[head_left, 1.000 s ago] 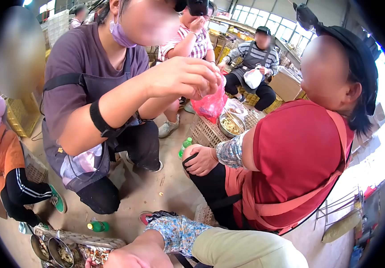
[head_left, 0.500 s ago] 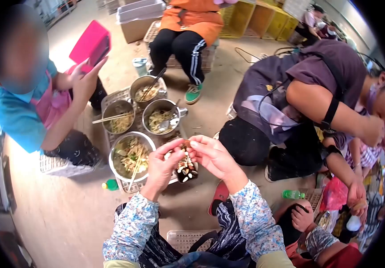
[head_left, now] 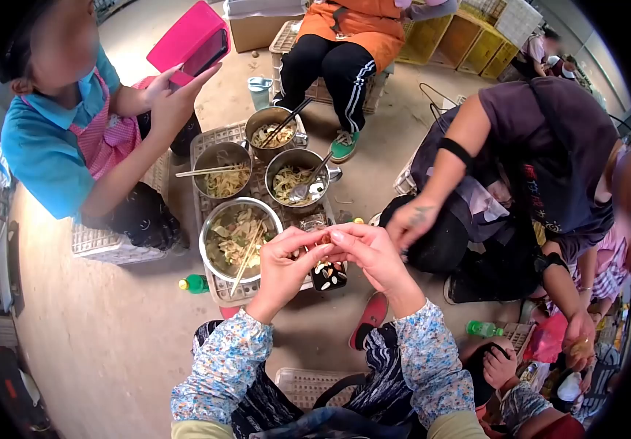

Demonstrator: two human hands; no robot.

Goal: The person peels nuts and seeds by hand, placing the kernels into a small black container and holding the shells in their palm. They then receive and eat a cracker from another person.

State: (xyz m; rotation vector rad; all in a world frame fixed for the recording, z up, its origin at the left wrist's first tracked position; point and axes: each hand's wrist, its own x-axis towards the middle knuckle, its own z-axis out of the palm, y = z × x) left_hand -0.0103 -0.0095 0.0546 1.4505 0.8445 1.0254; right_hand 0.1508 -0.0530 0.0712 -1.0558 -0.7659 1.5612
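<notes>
My left hand [head_left: 285, 269] and my right hand [head_left: 375, 257] meet over the crate, fingertips pinched together on a small reddish-brown piece [head_left: 325, 238]. Its kind is too small to make out, and the fingers partly hide it. Just below them sits a small dark tray [head_left: 320, 284] with white and brown bits in it. To the left of my hands is a large steel bowl [head_left: 205, 249] of food with chopsticks [head_left: 248, 257] resting in it.
A plastic crate [head_left: 222, 294] bears several steel food pots, one with a spoon [head_left: 301, 192]. A green bottle [head_left: 195, 284] stands at its left. One person [head_left: 52, 161] holds a pink case [head_left: 187, 40]; another [head_left: 542, 146] bends at the right. A third person [head_left: 348, 44] sits beyond.
The view has shifted, so the crate and pots sit further right. The person on the right has lowered an arm toward the knees. My hands still pinch the small brown piece.
</notes>
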